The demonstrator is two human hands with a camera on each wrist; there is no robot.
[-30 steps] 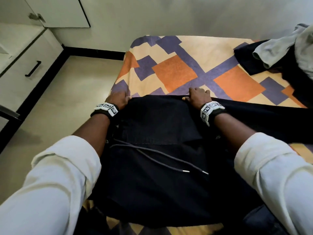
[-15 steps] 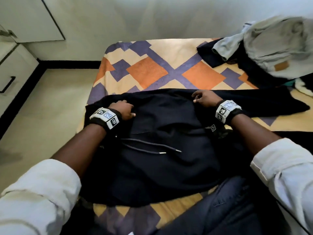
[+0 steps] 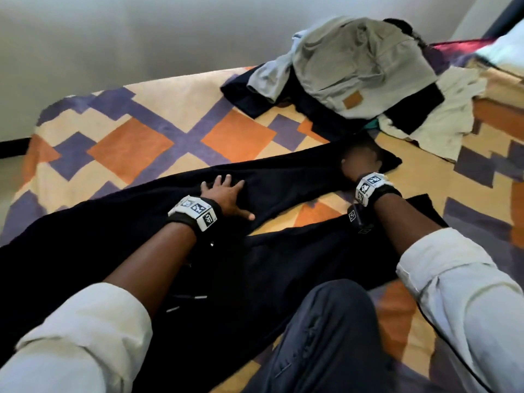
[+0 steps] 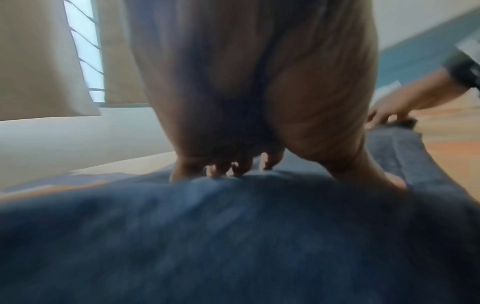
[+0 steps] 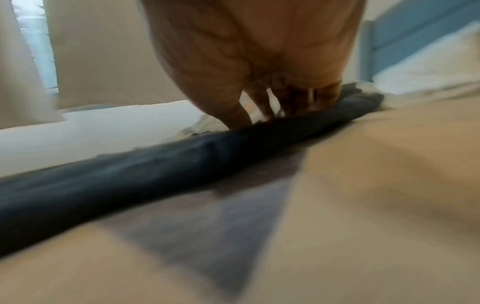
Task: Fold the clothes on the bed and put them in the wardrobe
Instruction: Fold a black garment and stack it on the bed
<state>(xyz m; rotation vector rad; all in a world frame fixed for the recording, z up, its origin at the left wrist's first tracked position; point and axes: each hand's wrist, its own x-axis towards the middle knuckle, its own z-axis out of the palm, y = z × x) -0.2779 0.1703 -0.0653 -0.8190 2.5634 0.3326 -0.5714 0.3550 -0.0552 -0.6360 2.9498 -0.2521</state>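
Dark navy drawstring trousers (image 3: pixel 283 177) lie spread across the patterned bed sheet (image 3: pixel 136 143), one leg stretched toward the right. My left hand (image 3: pixel 226 194) rests flat on that leg with fingers spread; in the left wrist view its fingertips (image 4: pixel 233 164) press into the blue-black cloth (image 4: pixel 233 236). My right hand (image 3: pixel 360 160) is at the far end of the same leg, blurred. In the right wrist view its thumb and fingers (image 5: pixel 272 111) close down on the cloth's end (image 5: pixel 155 168), which looks slightly lifted.
A heap of unfolded clothes (image 3: pixel 354 66), grey, black and pale, lies at the back right of the bed. A pillow (image 3: pixel 504 49) shows at the far right corner. My own knee (image 3: pixel 326 336) in dark trousers rests on the bed's near edge. A wall runs behind.
The view has swung right, away from the cabinets. My right hand slid out along the trouser leg to its end. My left hand moved right onto the leg and flattened.
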